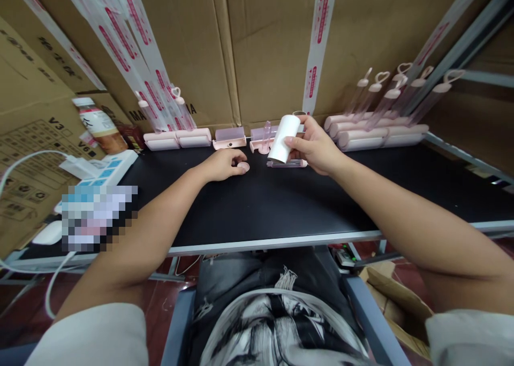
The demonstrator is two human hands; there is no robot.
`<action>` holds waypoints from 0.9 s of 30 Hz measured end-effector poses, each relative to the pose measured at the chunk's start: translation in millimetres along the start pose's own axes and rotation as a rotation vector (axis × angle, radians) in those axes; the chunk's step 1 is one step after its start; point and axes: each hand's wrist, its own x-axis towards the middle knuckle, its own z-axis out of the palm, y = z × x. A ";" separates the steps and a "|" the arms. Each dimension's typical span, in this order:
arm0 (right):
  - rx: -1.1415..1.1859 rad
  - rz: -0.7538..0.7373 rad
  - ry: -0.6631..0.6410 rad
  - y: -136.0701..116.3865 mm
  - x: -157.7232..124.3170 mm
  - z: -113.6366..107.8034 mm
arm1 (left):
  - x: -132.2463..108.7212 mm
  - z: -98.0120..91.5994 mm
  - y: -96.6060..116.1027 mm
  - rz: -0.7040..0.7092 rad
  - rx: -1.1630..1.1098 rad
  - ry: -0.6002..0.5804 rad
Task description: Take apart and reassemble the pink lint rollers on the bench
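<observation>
- Black tabletop [241,211] up front.
- Left hand [223,164] curled low at pink disc [244,166]; can't tell if gripped.
- Right hand [317,147] grips white cylinder [284,135] above table, tilted. Probably light, smooth, dentable: hold mid-sides, gently.
- Cardboard [269,50] behind.

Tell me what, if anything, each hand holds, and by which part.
The right hand holds a white roll by its side, the thumb about midway along. The left hand is at a small pink disc; whether it grips it cannot be told.

1 head-worn view, facing forward and down, near, over black tabletop [249,211]
</observation>
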 end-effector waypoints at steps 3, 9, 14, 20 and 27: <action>0.012 -0.011 0.040 2.2 0.5 2.4 | -3.6 4.6 16.2 -0.038 -0.205 0.006; -0.043 -0.140 0.027 1.4 -8.2 12.7 | -8.8 12.5 52.8 0.011 -0.687 -0.009; -0.052 -0.174 -0.017 -5.8 -17.6 22.0 | -11.0 12.2 56.5 0.002 -0.775 -0.098; -0.073 -0.147 -0.064 -3.7 -20.6 25.1 | -9.9 12.4 57.2 -0.002 -0.864 -0.140; -0.060 -0.179 0.010 -2.4 -19.6 25.3 | -4.2 16.0 56.0 -0.013 -1.036 -0.021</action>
